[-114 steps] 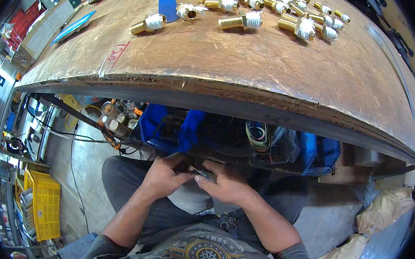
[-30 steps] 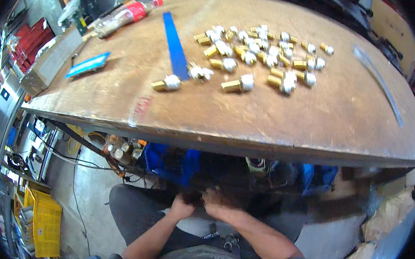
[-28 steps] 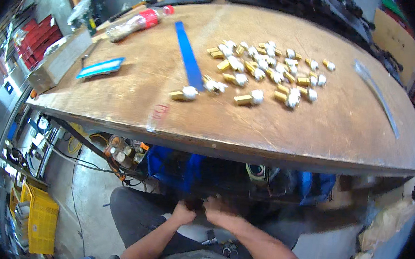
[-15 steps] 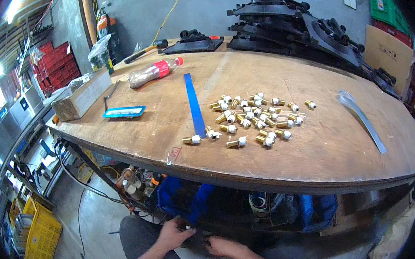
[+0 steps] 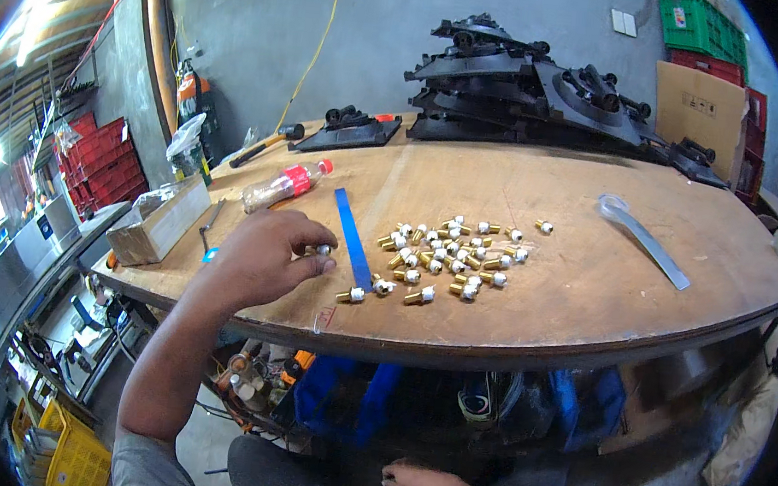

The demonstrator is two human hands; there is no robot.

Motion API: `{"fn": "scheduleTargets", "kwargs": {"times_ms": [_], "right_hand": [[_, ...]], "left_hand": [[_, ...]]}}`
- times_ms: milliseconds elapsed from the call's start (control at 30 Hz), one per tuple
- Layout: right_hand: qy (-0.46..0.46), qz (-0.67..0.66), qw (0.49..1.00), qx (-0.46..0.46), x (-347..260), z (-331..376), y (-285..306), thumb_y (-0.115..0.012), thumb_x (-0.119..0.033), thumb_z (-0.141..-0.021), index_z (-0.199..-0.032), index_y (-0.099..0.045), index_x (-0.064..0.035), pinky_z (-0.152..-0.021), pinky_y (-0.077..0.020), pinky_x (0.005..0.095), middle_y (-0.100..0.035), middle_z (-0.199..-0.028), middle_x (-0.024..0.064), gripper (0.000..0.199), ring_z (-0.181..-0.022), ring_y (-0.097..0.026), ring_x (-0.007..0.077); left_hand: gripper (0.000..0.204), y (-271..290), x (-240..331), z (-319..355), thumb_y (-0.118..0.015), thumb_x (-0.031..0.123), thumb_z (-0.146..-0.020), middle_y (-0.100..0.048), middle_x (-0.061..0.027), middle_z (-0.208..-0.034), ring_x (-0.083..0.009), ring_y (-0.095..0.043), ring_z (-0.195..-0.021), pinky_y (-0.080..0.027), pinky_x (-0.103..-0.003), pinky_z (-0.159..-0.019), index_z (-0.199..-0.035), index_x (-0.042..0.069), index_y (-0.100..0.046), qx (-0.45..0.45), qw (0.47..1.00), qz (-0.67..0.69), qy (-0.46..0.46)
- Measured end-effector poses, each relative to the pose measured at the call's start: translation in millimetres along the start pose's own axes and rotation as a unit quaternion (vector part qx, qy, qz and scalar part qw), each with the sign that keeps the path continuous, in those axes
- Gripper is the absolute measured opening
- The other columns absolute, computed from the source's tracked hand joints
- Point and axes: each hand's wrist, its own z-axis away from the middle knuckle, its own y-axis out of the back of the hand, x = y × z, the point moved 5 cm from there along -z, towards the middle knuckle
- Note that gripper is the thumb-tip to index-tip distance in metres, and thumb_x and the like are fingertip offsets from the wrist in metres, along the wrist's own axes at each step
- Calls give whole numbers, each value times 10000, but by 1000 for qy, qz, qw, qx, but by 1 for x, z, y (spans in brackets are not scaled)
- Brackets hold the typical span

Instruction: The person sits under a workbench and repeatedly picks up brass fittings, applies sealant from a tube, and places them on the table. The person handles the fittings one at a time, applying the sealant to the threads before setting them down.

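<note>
Head view: left of white-banded cylindrical brass fittings (image 5: 457, 267), a small whitish piece (image 5: 323, 250) is pinched by the nearer left hand (image 5: 268, 253); the right hand's (image 5: 407, 479) hold cannot be told.

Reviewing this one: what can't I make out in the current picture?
All in the head view:
- Small fitting: one end shows; the left hand's fingers cover the rest.
- Blue object: the left hand and wrist hide most of it.
- Right hand: curled in shadow, so any held thing is unclear.
- Blue bins' contents: too dark under the table.
</note>
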Motion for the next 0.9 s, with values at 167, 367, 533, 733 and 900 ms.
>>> {"fn": "scheduleTargets", "kwargs": {"times_ms": [167, 367, 533, 733, 900], "right_hand": [[34, -21, 998, 47, -6, 11, 8, -506, -262, -919, -1018, -613, 19, -821, -482, 490, -636, -995, 244, 316, -936, -607, 416], [44, -33, 997, 59, -7, 9, 7, -514, -272, -918, -1040, -613, 9, -846, -475, 490, -627, -1024, 238, 322, -973, -595, 403], [18, -51, 996, 67, -13, 18, 10, -517, -272, -922, -1064, -613, -5, -861, -467, 485, -599, -1058, 236, 317, -1004, -569, 405], [1, -25, 999, 33, -20, 20, 15, -515, -293, -927, -1123, -608, -37, -889, -462, 479, -605, -1097, 242, 336, -1030, -579, 404], [-28, -51, 998, 29, -27, 24, 16, -521, -286, -912, -1096, -615, -32, -889, -464, 489, -608, -1111, 246, 327, -1033, -589, 401]], "left_hand": [[326, -18, -8, -2, -661, 283, -841, -673, -155, -988, -303, -636, -939, -479, -418, -853, -1080, 63, -663, -35, 999, 29, 4], [260, 9, 34, 26, -699, 206, -803, -674, -138, -958, -290, -649, -929, -494, -382, -839, -993, 30, -671, 172, 984, 29, -35], [255, -22, 38, 86, -747, 203, -772, -689, -164, -846, -303, -682, -783, -540, -338, -746, -906, -6, -692, 209, 911, 325, -146], [417, -229, -40, 124, -606, 391, -893, -698, -112, -997, -293, -664, -927, -510, -384, -851, -1102, 35, -663, -299, 909, 262, -127], [406, -394, -172, 176, -572, 344, -888, -626, -163, -1170, -333, -576, -1103, -438, -429, -966, -1166, 52, -622, -458, 881, -62, 104]]}}
